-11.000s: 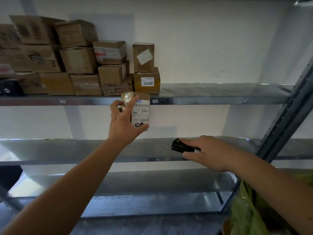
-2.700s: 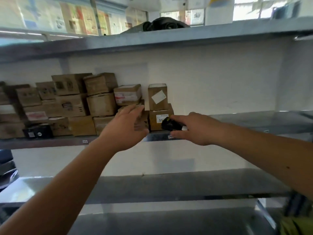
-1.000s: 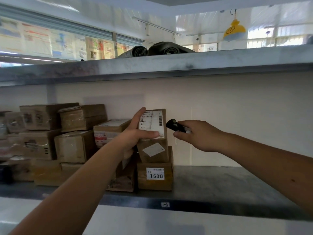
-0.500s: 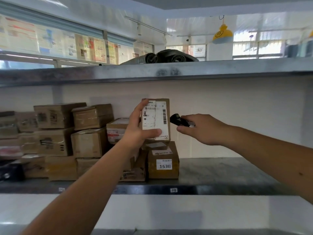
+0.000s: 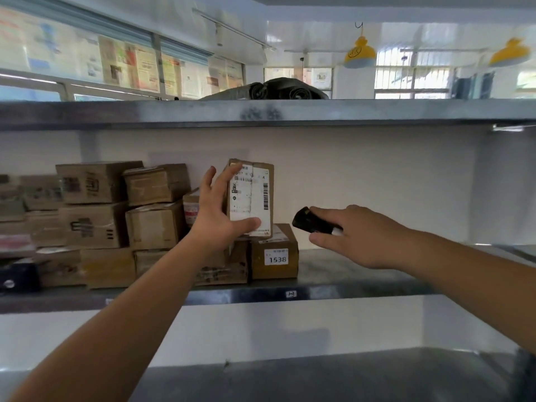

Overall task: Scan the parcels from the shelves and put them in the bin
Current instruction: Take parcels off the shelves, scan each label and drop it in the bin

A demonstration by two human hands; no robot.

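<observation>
both grips full: parcel, scanner

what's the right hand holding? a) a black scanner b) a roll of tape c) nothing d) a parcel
a: the right hand grips a black scanner beside the parcel that the left hand holds up.

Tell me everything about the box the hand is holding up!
The held box is a small brown cardboard parcel, stood upright on end. A big white shipping label with barcodes and blurry print covers most of its front. The left hand grips it, thumb across the lower front and fingers along its left side. It is lifted just above the box marked 1538 on the metal shelf. The right hand holds a black scanner nearby, not touching it.
</observation>
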